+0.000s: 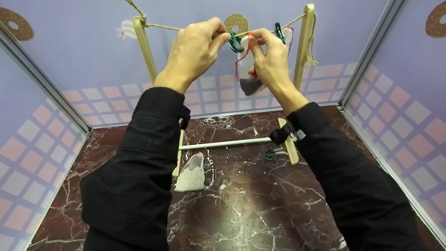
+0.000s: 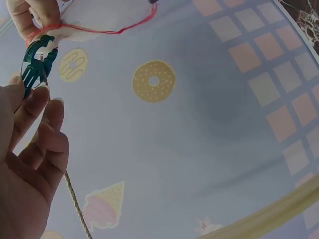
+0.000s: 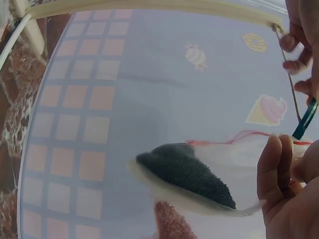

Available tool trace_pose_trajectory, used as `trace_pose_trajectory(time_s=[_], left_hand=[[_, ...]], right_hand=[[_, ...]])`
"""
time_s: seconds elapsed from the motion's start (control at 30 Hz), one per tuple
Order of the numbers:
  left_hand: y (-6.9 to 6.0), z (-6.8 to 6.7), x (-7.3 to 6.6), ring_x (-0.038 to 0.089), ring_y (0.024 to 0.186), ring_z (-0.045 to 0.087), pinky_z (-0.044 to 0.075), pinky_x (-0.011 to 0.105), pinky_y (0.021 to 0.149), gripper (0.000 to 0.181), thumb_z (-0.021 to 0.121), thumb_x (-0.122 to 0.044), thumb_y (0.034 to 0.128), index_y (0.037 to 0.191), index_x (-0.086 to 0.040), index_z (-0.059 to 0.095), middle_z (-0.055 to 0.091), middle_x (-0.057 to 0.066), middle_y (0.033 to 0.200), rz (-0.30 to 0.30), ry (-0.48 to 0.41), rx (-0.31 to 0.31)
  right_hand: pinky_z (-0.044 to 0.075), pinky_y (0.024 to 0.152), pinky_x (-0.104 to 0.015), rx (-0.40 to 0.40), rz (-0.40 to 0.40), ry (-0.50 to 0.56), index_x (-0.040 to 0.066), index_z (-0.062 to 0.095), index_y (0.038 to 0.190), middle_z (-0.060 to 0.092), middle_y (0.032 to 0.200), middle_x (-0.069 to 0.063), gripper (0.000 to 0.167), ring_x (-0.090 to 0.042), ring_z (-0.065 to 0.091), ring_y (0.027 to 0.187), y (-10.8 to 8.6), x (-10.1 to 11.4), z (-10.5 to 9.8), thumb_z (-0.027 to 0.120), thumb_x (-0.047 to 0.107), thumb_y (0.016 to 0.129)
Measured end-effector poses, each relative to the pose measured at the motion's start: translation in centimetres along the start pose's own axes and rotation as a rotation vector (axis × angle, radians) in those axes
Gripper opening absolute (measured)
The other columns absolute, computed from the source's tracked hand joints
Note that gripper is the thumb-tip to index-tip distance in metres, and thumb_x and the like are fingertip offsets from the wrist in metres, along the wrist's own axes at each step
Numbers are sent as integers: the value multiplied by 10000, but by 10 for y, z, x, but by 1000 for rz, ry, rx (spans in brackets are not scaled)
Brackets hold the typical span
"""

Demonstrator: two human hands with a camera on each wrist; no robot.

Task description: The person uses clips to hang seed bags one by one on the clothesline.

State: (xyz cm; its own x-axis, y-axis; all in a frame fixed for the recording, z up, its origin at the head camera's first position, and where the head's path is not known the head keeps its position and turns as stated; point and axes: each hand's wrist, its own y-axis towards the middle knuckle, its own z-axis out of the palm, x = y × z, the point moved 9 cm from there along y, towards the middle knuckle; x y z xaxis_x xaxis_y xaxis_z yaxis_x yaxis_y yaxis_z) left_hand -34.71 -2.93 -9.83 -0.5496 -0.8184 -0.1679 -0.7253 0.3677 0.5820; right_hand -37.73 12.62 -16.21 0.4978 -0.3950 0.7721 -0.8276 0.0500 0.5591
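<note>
We judge the work in hand to be partly done. Near the right post [image 1: 304, 45], one bag [image 1: 288, 35] appears to hang from the rope [image 1: 163, 27] by a dark green clip [image 1: 278, 31], so we count that one as finished. The dark-filled bag [image 1: 246, 62] is in progress: it hangs just under the rope, its neck pinched by the right hand [image 1: 273, 59], while the left hand [image 1: 195, 48] pinches the green peg [image 1: 235, 42] at the line, beside the bag's red cord [image 1: 237, 66]. What is left, as far as we can see, is the white-filled bag [image 1: 191, 177], which lies on the tabletop [image 1: 244, 216] near the white bar [image 1: 226, 143], and a small green piece [image 1: 270, 156] by the right foot of the stand, probably another clip.

We cannot tell whether the peg has bitten on both bag and rope, since fingers cover part of that spot. The right hand hides much of the hanging bag in the head view; the right wrist view shows a reddish-brown filling [image 3: 174, 224], cut off at the lower edge, which may belong to it. The left foot of the stand is partly behind the left sleeve [image 1: 139, 150]
</note>
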Motion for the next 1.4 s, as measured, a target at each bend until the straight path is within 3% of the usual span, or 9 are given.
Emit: trace_pose_trajectory(time_s=[0.2, 0.4, 0.63, 0.87, 1.1, 1.23, 1.4], left_hand=[[-3, -2, 5, 229, 903, 688, 548, 371, 772, 334, 514, -386, 1054, 1143, -111, 680, 728, 6, 1075, -71, 69, -48], [-3, -6, 9, 149, 868, 662, 530, 337, 785, 337, 532, -393, 1046, 1143, -116, 699, 736, -6, 1052, -92, -1, -80], [-7, 1, 15, 74, 775, 580, 450, 237, 713, 327, 553, -386, 1033, 1155, -123, 703, 733, -58, 1049, -79, -132, -17], [-7, 7, 15, 86, 751, 557, 422, 234, 670, 353, 526, -405, 1042, 1205, -129, 671, 727, -46, 1058, -87, -130, 11], [-7, 15, 8, 86, 897, 645, 496, 228, 781, 409, 521, -397, 1043, 1298, -80, 566, 719, -4, 1110, -36, -261, 55], [-6, 19, 2, 88, 896, 627, 480, 210, 792, 420, 524, -395, 1044, 1308, -68, 532, 705, -8, 1108, -20, -350, 61], [-2, 21, -8, 91, 835, 574, 452, 207, 752, 431, 515, -389, 1048, 1335, -68, 507, 670, -4, 1108, 8, -386, 53]], right_hand=[[537, 446, -324, -21, -18, 42, 128, 690, 1220, 613, 1042, -51, 245, -146, 598, 462, -2, 0, -1, 567, 244, 1042], [529, 434, -333, -40, -40, 37, 180, 686, 1241, 591, 999, -49, 244, -158, 598, 464, -3, 6, -2, 554, 245, 1047], [536, 449, -342, -42, -19, -1, 156, 688, 1219, 646, 973, -40, 219, -147, 601, 465, -4, 4, 3, 566, 218, 1048], [514, 429, -334, -1, -18, 82, 173, 615, 1264, 681, 964, -65, 255, -174, 575, 456, -5, 8, 9, 600, 265, 1027], [501, 415, -317, -20, 5, 129, 136, 514, 1275, 674, 981, -112, 239, -160, 543, 441, -5, 1, 8, 564, 174, 1045], [500, 403, -325, -26, 23, 162, 130, 503, 1264, 669, 987, -107, 234, -165, 553, 432, -7, -1, 9, 564, 183, 1044], [507, 403, -340, -27, 45, 187, 144, 474, 1284, 667, 998, -96, 255, -182, 567, 434, -10, -4, 9, 559, 175, 1046]])
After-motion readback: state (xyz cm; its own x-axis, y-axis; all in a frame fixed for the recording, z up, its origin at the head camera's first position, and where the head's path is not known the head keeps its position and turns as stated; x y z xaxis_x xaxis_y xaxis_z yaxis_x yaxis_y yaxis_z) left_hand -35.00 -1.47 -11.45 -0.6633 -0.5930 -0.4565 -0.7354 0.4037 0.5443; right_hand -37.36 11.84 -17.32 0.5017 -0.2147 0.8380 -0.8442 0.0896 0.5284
